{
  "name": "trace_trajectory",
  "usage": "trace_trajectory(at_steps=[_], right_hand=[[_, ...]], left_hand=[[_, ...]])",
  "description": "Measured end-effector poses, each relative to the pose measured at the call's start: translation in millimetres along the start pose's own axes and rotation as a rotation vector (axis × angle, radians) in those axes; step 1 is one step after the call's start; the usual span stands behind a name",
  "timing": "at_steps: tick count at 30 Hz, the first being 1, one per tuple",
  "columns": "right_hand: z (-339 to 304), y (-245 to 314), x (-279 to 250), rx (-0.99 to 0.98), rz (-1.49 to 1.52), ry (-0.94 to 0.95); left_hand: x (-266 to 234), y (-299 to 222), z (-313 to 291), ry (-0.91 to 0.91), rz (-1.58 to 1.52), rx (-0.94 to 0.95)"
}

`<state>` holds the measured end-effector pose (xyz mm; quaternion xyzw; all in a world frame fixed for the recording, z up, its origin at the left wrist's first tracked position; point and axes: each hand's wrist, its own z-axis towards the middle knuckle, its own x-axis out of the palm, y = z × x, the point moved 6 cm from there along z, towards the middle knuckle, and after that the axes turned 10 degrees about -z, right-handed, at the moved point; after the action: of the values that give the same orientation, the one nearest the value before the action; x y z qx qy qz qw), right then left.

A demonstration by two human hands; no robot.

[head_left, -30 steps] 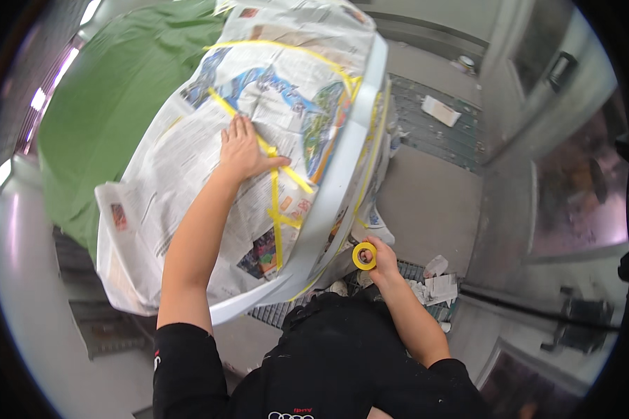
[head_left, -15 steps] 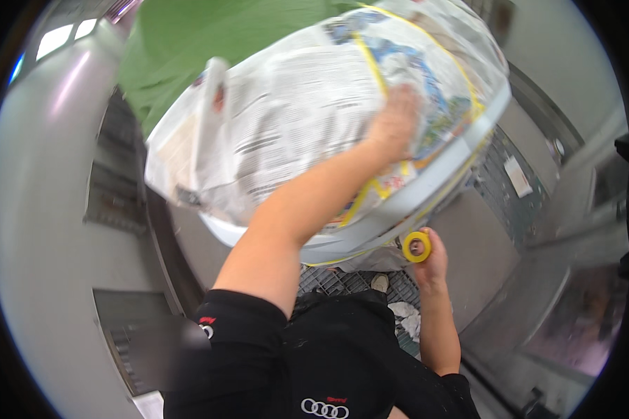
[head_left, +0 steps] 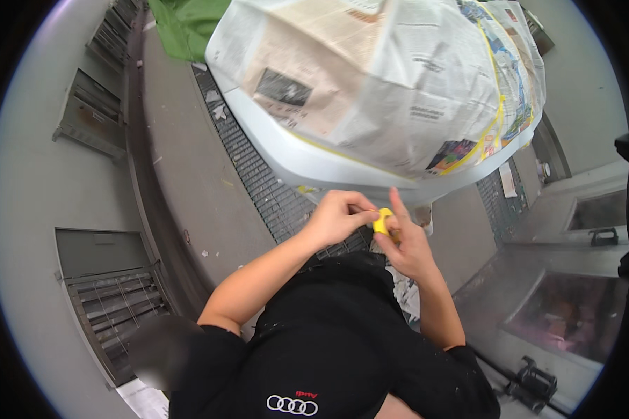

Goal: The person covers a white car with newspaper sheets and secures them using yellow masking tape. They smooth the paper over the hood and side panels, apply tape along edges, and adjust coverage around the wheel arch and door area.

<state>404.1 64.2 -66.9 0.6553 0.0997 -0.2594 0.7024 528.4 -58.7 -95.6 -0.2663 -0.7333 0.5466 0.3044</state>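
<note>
A roll of yellow masking tape [head_left: 381,222] is held in front of my body. My right hand [head_left: 411,246] grips it with the thumb and fingers through and around the ring, one finger pointing up. Against the roll's left side, my left hand [head_left: 337,218] pinches at the tape; whether a loose end is between its fingertips is too small to tell. Just beyond both hands curves a white vehicle body panel [head_left: 314,160]. Newspaper sheets [head_left: 433,77] cover its upper part, fastened along the edge with yellow tape strips [head_left: 497,119].
A green cover [head_left: 189,31] lies at the far left. Metal floor grating [head_left: 255,178] runs beside the panel, and crumpled paper [head_left: 407,297] lies near my feet. Grey walls with vents [head_left: 119,300] stand left; a windowed door [head_left: 573,307] stands right.
My left hand has come back from the newspaper on the panel to the tape roll. My right hand has raised the roll slightly leftward. The view has shifted, showing more of the panel's left side.
</note>
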Motion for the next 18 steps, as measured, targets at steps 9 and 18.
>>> trace_trajectory(at_steps=[9, 18], right_hand=[[62.0, 56.2, 146.8, 0.572, 0.072, 0.324], [106.7, 200.6, 66.1, -0.564, -0.591, -0.527]], left_hand=[[-185.9, -58.4, -111.4, -0.289, 0.187, 0.33], [-163.8, -258.9, 5.7, 0.23, 0.412, 0.768]])
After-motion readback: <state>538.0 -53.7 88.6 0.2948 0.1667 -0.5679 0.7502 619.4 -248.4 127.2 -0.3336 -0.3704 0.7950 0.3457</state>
